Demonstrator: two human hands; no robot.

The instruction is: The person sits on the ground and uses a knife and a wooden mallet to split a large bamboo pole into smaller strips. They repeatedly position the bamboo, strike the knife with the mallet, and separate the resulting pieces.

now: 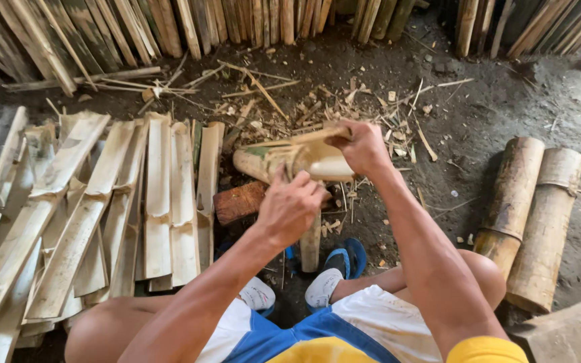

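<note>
Seated low on the dirt floor (492,114), knees apart, a short bamboo section (284,160) held out in front over a reddish wooden block (239,202). Risk as it stands: the section is round and propped only by two hands, so it could roll or slip off its rest, and the split edges and loose slivers near the fingers look sharp enough to cut; feet in blue sandals (347,259) sit right below, so a dropped piece would land on them. Right hand (364,146) is closed around the far end of the section, fingers curled over a thin split strip (297,139) along its top, grip firm. Left hand (289,207) is curled nearly shut at the near end; whether it grips the bamboo itself or some tool is hidden behind the knuckles, cannot tell. Flat split slats (102,202) lie stacked to the left, two whole bamboo lengths (536,215) lie side by side to the right, chips and splinters (344,101) scattered beyond, more slats leaning along the back.
</note>
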